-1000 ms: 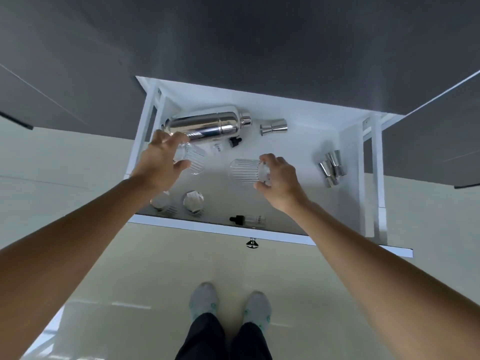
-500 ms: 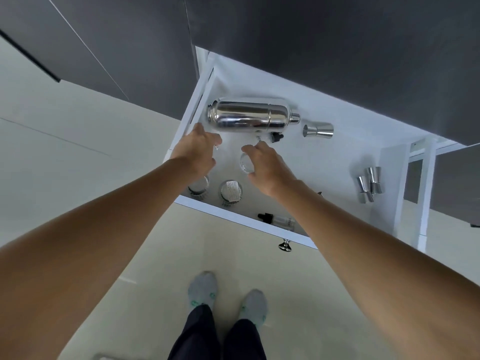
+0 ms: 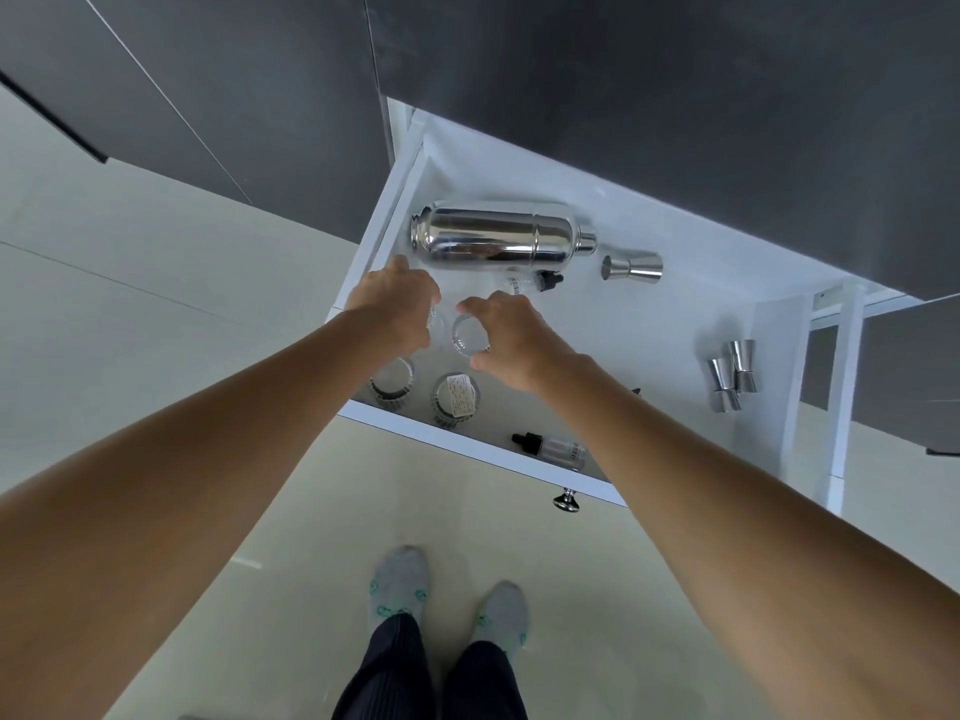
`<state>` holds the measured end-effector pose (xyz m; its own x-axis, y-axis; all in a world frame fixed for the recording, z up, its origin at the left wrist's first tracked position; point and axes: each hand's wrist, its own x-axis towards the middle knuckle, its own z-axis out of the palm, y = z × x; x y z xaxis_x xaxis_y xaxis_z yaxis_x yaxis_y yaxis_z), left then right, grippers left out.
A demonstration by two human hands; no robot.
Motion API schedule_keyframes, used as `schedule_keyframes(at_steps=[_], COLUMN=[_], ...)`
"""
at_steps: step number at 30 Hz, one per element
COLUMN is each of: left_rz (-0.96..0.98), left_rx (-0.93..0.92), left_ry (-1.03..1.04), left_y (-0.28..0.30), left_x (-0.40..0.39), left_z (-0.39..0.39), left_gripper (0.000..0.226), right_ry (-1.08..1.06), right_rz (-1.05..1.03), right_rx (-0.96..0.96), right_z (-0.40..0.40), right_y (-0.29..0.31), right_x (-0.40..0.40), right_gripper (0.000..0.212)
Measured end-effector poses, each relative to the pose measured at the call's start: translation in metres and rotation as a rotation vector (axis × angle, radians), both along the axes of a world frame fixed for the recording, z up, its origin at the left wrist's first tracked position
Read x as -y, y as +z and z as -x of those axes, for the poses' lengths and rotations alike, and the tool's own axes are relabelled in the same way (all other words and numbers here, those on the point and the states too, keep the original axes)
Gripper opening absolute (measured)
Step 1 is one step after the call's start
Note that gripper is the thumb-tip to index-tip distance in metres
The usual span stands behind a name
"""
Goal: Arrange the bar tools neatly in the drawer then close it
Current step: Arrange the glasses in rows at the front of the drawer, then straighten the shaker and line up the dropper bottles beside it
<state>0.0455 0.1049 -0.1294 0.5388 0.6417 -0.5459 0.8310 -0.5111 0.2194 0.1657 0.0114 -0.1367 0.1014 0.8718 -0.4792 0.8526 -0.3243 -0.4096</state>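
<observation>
- A white drawer (image 3: pixel 467 439) stands pulled open beneath dark cabinet fronts, seen from above by a person standing on a pale floor (image 3: pixel 156 304) in grey socks.
- Left hand (image 3: pixel 397 309) curls its fingers round a clear glass (image 3: pixel 435 324) near the drawer's left wall; most of that glass is hidden by the hand.
- Right hand (image 3: pixel 511 345) grips a second clear glass (image 3: pixel 467 335) at the rim, thumb and fingers closed on it, just beside the first.
- Two ribbed glasses stand upright at the front left corner: one plain (image 3: pixel 392 381), one (image 3: pixel 457 400) carrying a white sticker with print too small to read.
- A polished steel cocktail shaker (image 3: pixel 498 239) lies on its side along the back, cap to the right.
- A steel jigger (image 3: pixel 634 267) lies beside the cap; two more jiggers (image 3: pixel 732 374) lie together by the right wall.
- A dropper bottle (image 3: pixel 532 280) with a black top lies just in front of the shaker; another (image 3: pixel 553 449) rests against the front panel. Both show barcode-like labels, unreadable.
</observation>
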Motion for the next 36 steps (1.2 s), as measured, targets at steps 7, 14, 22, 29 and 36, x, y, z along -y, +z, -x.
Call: schedule_keyframes(at_steps=[7, 14, 22, 29, 36], left_rz=[-0.006, -0.019, 0.014, -0.04, -0.024], left_rx=[-0.076, 0.099, 0.064, 0.111, 0.254], left_ry=[-0.066, 0.083, 0.03, 0.036, -0.017], left_y=[0.004, 0.005, -0.03, -0.047, -0.052], left_x=[0.002, -0.017, -0.022, -0.028, -0.063], left_z=[-0.004, -0.022, -0.05, -0.063, -0.072], left_gripper=[0.063, 0.062, 0.067, 0.069, 0.059], right_ry=[-0.058, -0.341, -0.28, -0.173, -0.303], right_rz=[0.018, -0.078, -0.263, -0.329, -0.319], right_rx=[-0.065, -0.035, 0.199, 0.262, 0.326], right_z=[-0.001, -0.034, -0.091, -0.111, -0.102], right_y=[-0.003, -0.026, -0.056, -0.063, -0.067], right_x=[0.011, 0.041, 0.014, -0.017, -0.017], right_gripper=[0.071, 0.054, 0.06, 0.062, 0.061])
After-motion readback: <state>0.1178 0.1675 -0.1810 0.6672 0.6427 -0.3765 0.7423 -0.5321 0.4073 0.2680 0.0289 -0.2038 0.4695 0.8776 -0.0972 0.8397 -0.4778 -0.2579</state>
